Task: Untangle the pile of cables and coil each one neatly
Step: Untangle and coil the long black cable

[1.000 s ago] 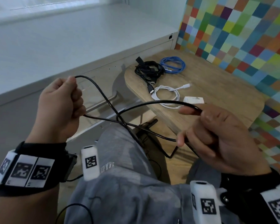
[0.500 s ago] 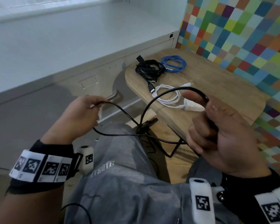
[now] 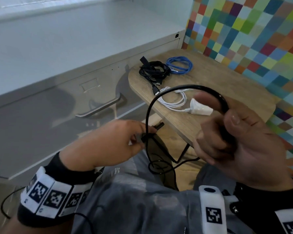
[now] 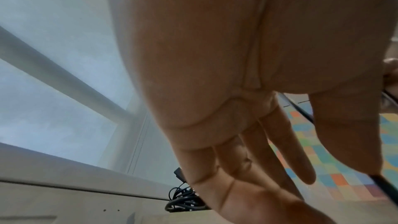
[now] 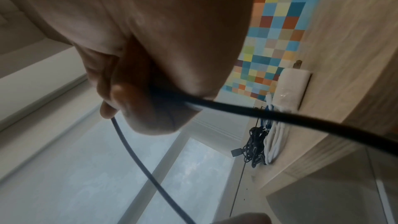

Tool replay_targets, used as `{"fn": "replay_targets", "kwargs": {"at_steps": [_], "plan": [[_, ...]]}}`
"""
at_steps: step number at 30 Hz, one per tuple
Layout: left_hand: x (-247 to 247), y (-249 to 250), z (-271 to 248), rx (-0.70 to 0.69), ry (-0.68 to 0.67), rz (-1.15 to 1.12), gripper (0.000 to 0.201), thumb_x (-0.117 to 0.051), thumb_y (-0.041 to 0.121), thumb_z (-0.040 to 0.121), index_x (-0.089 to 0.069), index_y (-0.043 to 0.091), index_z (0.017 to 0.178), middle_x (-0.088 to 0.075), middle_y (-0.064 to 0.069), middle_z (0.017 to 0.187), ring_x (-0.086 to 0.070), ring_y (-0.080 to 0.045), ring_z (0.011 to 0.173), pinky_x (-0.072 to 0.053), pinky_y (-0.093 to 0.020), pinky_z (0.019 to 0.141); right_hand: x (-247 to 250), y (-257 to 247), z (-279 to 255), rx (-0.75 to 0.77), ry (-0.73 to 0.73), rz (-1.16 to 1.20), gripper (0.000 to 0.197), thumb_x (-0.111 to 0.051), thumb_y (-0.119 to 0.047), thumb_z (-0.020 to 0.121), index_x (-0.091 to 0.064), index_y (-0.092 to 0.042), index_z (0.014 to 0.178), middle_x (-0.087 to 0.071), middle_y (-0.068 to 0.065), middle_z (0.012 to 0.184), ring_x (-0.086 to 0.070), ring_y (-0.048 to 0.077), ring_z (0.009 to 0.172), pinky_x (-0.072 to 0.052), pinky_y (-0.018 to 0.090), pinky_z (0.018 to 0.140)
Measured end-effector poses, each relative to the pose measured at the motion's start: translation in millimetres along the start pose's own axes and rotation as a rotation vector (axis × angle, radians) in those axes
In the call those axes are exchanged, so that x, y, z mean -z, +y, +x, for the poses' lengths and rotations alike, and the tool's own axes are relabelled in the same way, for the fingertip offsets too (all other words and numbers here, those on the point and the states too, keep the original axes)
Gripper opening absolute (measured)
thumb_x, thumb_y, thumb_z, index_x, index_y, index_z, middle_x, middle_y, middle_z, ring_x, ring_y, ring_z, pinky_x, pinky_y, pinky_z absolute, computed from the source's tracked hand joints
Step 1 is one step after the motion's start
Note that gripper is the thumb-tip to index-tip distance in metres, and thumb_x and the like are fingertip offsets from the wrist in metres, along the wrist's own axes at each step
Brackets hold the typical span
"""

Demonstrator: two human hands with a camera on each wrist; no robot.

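A black cable (image 3: 161, 95) arcs in a loop between my hands above my lap, and its slack hangs down to a small loop (image 3: 159, 168) by my knees. My right hand (image 3: 227, 125) grips the cable's thicker end, fingers curled round it; the right wrist view shows the cable (image 5: 280, 117) leaving that right hand (image 5: 150, 91). My left hand (image 3: 141, 137) pinches the cable lower down at its fingertips. On the table lie a coiled black cable (image 3: 154, 70), a coiled blue cable (image 3: 179, 65) and a coiled white cable (image 3: 174, 100) with its white charger (image 3: 200, 108).
The wooden table (image 3: 235, 81) stands ahead on the right against a colourful tiled wall (image 3: 260, 39). A grey cabinet with a drawer handle (image 3: 100, 107) runs along the left. My grey-trousered legs (image 3: 134, 200) fill the foreground.
My left hand has come down and to the right along the cable, close to my right hand. My right hand has risen a little and the wide loop has tightened into an arc.
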State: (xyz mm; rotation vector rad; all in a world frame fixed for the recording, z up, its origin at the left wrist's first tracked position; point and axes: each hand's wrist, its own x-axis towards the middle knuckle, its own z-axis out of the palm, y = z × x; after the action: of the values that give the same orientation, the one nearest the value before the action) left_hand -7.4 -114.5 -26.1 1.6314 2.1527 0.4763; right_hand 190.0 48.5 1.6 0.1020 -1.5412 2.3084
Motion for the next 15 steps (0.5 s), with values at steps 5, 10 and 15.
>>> {"fn": "replay_targets", "kwargs": {"at_steps": [5, 10, 15], "plan": [[30, 4, -21, -0.021, 0.029, -0.165, 0.062, -0.074, 0.025, 0.086, -0.053, 0.052, 0.138, -0.067, 0.036, 0.11, -0.069, 0.0, 0.088, -0.048, -0.011, 0.077, -1, -1, 4, 0.086, 0.004, 0.009, 0.038, -0.06, -0.032, 0.1, -0.064, -0.018, 0.136, -0.055, 0.008, 0.076, -0.041, 0.02, 0.05, -0.047, 0.035, 0.056], [20, 18, -15, -0.028, 0.045, -0.287, 0.056, -0.076, 0.038, 0.087, -0.054, 0.044, 0.138, -0.069, 0.027, 0.106, -0.067, -0.002, 0.075, -0.054, -0.025, 0.071, -1, -4, 8, 0.191, -0.042, 0.06, 0.038, -0.054, -0.027, 0.103, -0.058, -0.02, 0.14, -0.062, 0.012, 0.093, -0.055, 0.023, 0.061, -0.051, 0.05, 0.077], [9, 28, -11, -0.052, 0.125, -0.207, 0.009, -0.061, 0.046, 0.092, -0.065, 0.039, 0.093, -0.062, 0.015, 0.075, -0.059, -0.007, 0.064, -0.047, -0.023, 0.059, 4, -10, 7, 0.188, -0.083, 0.098, 0.031, -0.056, -0.019, 0.101, -0.063, -0.013, 0.13, -0.063, 0.015, 0.093, -0.057, 0.026, 0.061, -0.049, 0.053, 0.078]]}}
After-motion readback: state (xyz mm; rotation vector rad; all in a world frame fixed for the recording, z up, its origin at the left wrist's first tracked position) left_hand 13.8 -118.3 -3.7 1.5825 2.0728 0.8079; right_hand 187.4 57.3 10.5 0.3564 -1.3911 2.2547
